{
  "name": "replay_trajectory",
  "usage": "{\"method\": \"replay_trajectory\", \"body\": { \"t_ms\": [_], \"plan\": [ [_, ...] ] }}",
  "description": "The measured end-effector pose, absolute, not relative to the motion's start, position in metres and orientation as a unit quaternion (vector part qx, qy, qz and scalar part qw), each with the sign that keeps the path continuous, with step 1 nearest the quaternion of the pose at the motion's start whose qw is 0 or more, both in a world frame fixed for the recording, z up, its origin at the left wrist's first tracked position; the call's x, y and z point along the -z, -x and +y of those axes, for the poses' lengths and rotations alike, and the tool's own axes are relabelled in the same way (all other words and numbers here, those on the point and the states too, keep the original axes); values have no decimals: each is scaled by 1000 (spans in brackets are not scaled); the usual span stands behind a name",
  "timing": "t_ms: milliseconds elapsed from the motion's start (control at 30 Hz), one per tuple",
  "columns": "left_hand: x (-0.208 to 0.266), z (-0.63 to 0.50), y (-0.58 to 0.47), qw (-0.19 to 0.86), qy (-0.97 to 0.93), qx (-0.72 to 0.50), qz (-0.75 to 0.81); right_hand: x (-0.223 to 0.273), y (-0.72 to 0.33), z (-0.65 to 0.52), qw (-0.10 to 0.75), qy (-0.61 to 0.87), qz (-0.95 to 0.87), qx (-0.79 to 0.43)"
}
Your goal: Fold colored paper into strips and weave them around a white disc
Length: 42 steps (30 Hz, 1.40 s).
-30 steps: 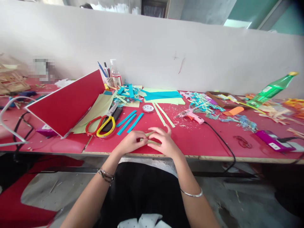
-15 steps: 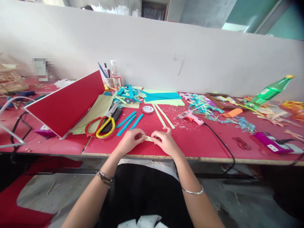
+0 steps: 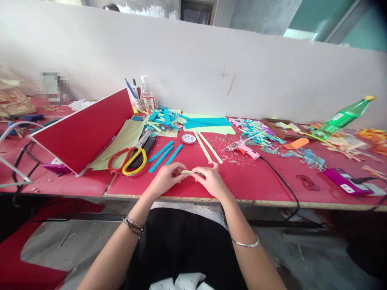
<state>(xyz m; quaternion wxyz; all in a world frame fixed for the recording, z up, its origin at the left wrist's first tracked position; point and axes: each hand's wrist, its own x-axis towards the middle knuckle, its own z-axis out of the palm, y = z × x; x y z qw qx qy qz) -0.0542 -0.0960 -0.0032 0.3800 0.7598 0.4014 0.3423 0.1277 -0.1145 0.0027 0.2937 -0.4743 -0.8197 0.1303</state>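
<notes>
Between my two hands, over the front of the red table, is a small pale green paper strip. My left hand pinches its left end between thumb and fingers. The other end is pinched by my right hand, whose index finger sticks up. Part of the strip is hidden behind the fingertips. Just beyond my left hand lie several blue paper strips. Two long pale green strips lie beyond my right hand, beside a round white disc-shaped case.
Scissors with red and yellow handles rest on a black object at left, near a leaning red board. A pink glue gun with a black cord lies right. Paper scraps, a green bottle and a purple power strip surround.
The pale green strip between my fingers has tilted, showing a narrower face and sitting slightly higher. Both hands stay in nearly the same place.
</notes>
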Motion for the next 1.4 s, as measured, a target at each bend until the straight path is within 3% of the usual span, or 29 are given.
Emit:
{"method": "replay_trajectory", "body": {
  "t_ms": [433, 767, 1400],
  "plan": [
    [2, -94, 57, 340, -766, -356, 413, -3, -126, -112, 292, 479, -819, -122],
    [3, -94, 58, 382, -721, -370, 446, -5, -130, -110, 304, 479, -813, -135],
    [3, -92, 58, 401, -709, -359, 455, -11, -136, -107, 275, 492, -781, -267]
  ]
}}
